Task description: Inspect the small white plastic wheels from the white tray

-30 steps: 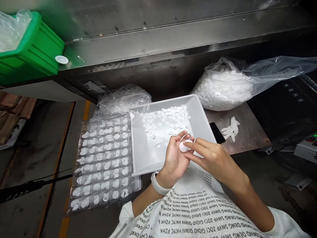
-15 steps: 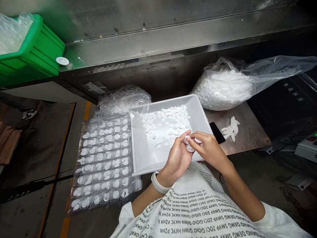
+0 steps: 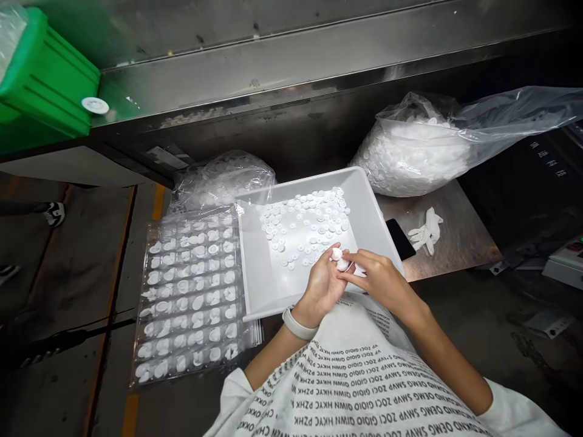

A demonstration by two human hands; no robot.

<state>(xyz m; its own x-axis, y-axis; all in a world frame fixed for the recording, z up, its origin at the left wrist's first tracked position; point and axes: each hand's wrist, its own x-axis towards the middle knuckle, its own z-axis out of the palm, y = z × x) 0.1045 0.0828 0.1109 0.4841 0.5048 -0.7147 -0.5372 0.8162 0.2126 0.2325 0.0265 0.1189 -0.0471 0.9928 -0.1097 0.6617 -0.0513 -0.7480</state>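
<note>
My left hand [image 3: 321, 285] is cupped palm up over the near edge of a light grey tray [image 3: 254, 267], its fingers curled round small white round plastic pieces [image 3: 337, 255]. From the right, my right hand [image 3: 385, 278] meets it, with thumb and fingers closed on white pieces of the same sort. More white shows beneath the right fingers, partly hidden. Many loose white plastic discs [image 3: 321, 216] lie on the tray's floor, mostly toward its far side.
Left of the tray lies a stack of clear blister sheets [image 3: 191, 303] with white pieces in the pockets. Behind are clear bags, one bulging with white pieces [image 3: 419, 152]. A black phone [image 3: 399, 238] and white glove [image 3: 427, 232] lie right. A green bin [image 3: 50, 79] stands far left.
My right fingers have shifted slightly left and opened wider around the pieces. The white pieces now sit higher at my left fingertips. The whole view has tilted a little.
</note>
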